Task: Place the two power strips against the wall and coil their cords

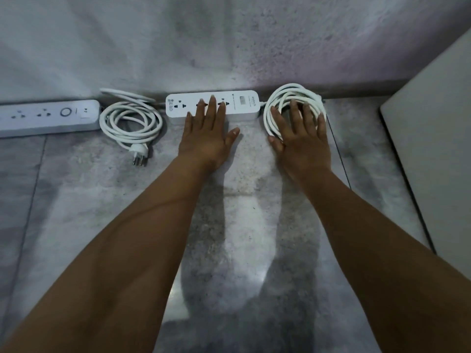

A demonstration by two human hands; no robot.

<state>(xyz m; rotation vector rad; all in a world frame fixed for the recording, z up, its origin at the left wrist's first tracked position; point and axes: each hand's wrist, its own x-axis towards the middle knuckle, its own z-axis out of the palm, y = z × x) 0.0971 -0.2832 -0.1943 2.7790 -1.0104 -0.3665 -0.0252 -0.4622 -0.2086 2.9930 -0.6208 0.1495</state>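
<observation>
The right-hand power strip [178, 108], rigid and likely light, lies against the wall [229, 47] under the flat, open left hand [207, 133], while the spread right hand [300, 138] presses its springy coiled cord [280, 93], best grasped across all loops.

We read the right power strip [178, 107] and the left power strip [46, 117] as smooth white plastic with a satin finish and a faint sheen. The right one carries grey print. The left cord coil [116, 137] and the right cord coil [269, 115] have smooth white jackets, slightly glossy. The plug [139, 152] is white moulded plastic; its prongs [139, 162] look like dark metal. We see the floor [244, 200] as grey mottled stone-look tile, smooth and semi-gloss. The wall [229, 34] is grey, cement-like, rough and matt. The panel [433, 149] is beige, smooth and matt; material unclear to us.
</observation>
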